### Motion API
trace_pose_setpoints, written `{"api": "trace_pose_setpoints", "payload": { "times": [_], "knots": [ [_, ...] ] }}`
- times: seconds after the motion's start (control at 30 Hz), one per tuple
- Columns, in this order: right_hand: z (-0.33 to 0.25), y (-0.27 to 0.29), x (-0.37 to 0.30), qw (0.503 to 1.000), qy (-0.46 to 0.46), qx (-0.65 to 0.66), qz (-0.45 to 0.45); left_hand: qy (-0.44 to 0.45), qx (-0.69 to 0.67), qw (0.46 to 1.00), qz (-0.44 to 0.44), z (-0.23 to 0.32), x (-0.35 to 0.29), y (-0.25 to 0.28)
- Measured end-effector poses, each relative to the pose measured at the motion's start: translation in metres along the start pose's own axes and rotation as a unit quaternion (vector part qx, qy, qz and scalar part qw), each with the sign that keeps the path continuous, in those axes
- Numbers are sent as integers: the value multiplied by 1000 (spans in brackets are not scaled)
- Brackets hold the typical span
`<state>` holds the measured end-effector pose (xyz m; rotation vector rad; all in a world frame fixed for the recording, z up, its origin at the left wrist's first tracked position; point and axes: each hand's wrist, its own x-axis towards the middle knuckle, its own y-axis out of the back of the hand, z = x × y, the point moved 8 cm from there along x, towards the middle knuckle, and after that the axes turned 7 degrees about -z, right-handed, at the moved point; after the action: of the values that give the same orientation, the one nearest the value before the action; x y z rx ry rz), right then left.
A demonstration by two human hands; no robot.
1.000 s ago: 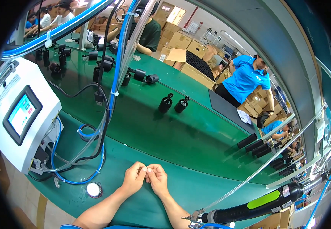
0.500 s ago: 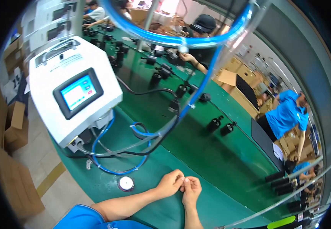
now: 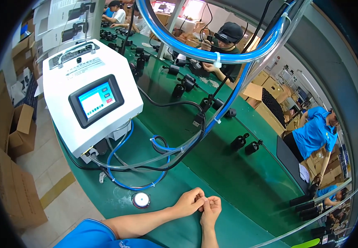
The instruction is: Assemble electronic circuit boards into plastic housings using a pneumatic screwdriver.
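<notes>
My left hand (image 3: 190,202) and my right hand (image 3: 211,210) meet over the green table (image 3: 162,225), fingertips pressed together. Whatever lies between the fingers, if anything, is too small or hidden to make out. To the left of my hands a round, white-topped disc with a dark rim (image 3: 141,200) lies on the table. Beyond it stands a white machine (image 3: 59,103) with a lit touch screen (image 3: 96,102). Blue and clear tubes (image 3: 134,187) loop from its underside across the table.
A thick blue hose (image 3: 179,47) hangs overhead. Small black cylindrical parts (image 3: 239,141) stand along the green bench's far side. Across it a person in a dark cap (image 3: 229,33) handles parts. Another person in a blue shirt (image 3: 316,130) stands at right. Cardboard boxes (image 3: 20,198) sit at left.
My head view has shifted slightly, so the machine and bench appear further right and lower. My hands stay together at the fingertips. The person in the cap is more fully in sight.
</notes>
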<state>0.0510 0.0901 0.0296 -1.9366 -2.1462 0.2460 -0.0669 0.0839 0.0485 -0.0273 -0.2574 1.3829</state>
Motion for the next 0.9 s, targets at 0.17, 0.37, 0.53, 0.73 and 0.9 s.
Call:
{"api": "trace_pose_setpoints", "payload": {
  "times": [0.17, 0.37, 0.53, 0.73, 0.9],
  "knots": [
    [1, -5, 0, 1000, 2, -16, -24, -46, 27, 999, 6, 2, 1, 2],
    [-2, -2, -1, 994, 18, -104, -16, -50, 76, 996, -8, 2, 4, 7],
    [-10, 2, 2, 951, 67, -300, -33, -41, 149, 987, -44, 2, 6, 6],
    [-8, 8, 3, 942, 67, -325, -38, 2, 152, 984, -91, -1, 12, 7],
    [-8, 7, 1, 938, 62, -338, -44, 21, 177, 973, -146, 2, 12, 9]
  ]
}}
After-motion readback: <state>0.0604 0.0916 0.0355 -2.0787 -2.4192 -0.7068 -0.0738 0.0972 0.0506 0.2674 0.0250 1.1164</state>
